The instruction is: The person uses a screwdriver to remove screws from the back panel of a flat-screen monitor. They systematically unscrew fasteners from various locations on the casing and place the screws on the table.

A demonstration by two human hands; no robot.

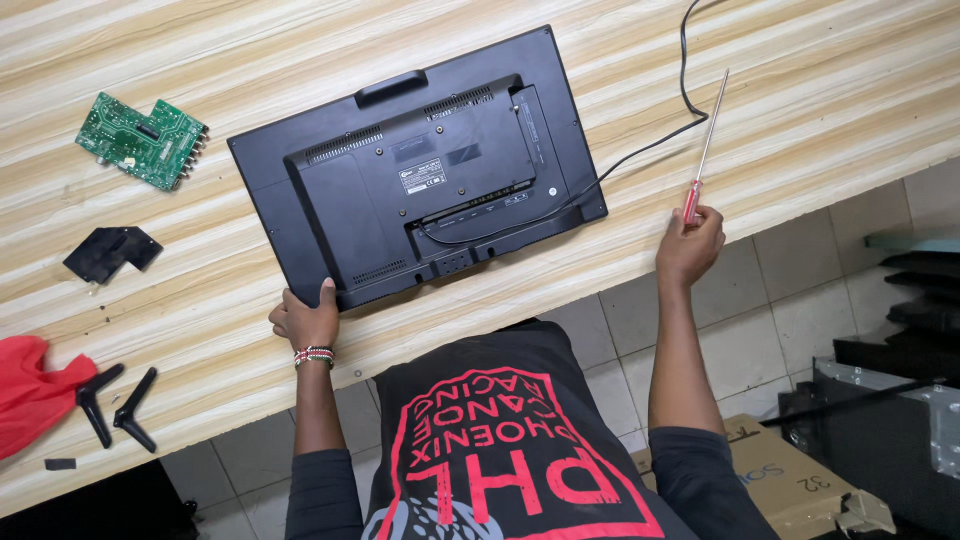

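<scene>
A black flat-screen television (420, 170) lies face down on the striped wooden table (800, 90), its back panel up. My left hand (305, 318) grips the near corner of its frame, thumb on top. My right hand (688, 245) is at the table's near edge to the right of the set, closed around the red handle of a long screwdriver (705, 150) whose thin shaft points away across the table. A black power cord (650, 145) runs from the back panel past the screwdriver to the far edge.
A green circuit board (143, 140) lies far left. Nearer are a black plastic bracket (110, 250), two black stand legs (118, 405) and a red cloth (30, 395). Below the table are a tiled floor, a cardboard box (790, 480) and stacked black panels (910, 310).
</scene>
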